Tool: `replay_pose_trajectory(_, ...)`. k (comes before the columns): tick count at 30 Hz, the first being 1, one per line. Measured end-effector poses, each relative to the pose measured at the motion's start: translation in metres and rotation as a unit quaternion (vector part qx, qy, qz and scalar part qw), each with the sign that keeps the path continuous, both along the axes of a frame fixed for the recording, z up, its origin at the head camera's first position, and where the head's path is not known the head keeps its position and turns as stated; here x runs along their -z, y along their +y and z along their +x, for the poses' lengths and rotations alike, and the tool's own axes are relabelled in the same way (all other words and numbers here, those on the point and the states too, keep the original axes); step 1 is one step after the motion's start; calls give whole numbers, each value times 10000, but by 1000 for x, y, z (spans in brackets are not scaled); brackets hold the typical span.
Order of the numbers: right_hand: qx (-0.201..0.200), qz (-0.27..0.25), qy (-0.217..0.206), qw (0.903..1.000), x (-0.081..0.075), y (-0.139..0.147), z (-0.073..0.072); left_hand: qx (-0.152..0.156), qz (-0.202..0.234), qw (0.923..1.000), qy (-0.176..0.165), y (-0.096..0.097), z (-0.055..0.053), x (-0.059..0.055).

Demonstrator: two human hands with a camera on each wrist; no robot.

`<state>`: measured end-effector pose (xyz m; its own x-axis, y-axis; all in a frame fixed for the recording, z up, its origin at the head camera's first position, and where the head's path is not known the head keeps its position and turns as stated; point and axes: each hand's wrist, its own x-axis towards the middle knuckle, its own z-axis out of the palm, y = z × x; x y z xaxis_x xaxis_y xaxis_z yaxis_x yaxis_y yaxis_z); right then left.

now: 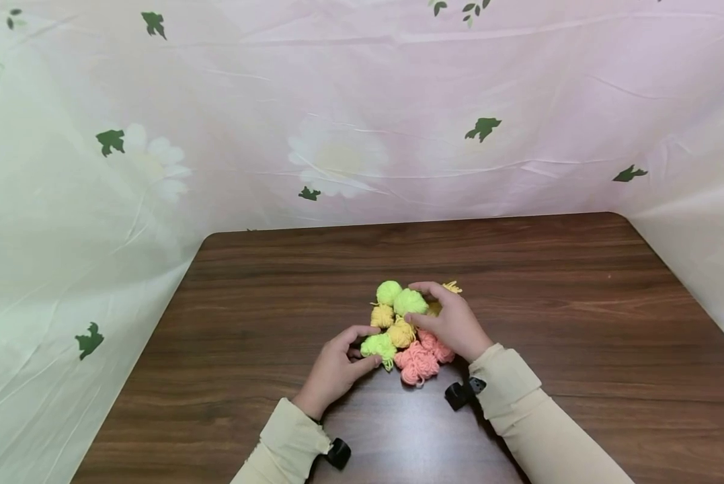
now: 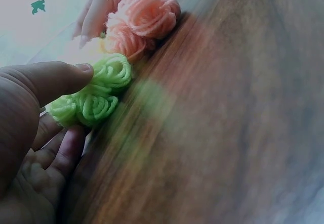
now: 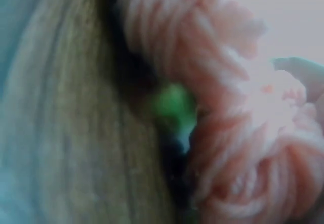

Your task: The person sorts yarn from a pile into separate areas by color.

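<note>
My left hand (image 1: 336,368) pinches a lime bundle (image 1: 378,346); my right hand (image 1: 455,324) curls round a lime ball (image 1: 410,302), partly hiding yellow yarn (image 1: 452,288). Pink bundles (image 1: 418,363), blurred at my right wrist, lie alongside, well short of the table (image 1: 247,302)'s far edge; its near edge is cut off.

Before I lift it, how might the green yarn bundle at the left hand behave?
The green yarn bundle is probably squashy, since it shows loose loops. Its lobed shape should resist rolling. Likely light, as only yarn shows, though its trailing loop might snag.
</note>
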<state>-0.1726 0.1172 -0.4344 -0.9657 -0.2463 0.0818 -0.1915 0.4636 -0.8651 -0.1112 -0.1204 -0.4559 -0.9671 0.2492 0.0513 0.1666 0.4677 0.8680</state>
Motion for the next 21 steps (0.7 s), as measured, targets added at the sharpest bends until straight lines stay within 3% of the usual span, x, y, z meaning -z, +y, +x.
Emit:
replay_pose_trajectory(6,43,-470,149,9988,3,3,1,10,-18,10000,64,0,0,0)
replay_pose_trajectory(15,325,-662,546,9958,3,4,5,-4,14,9998,175,0,0,1)
replay_pose_trajectory(21,503,-912,495,9933,2,7,6,-4,44,9998,180,1,0,1)
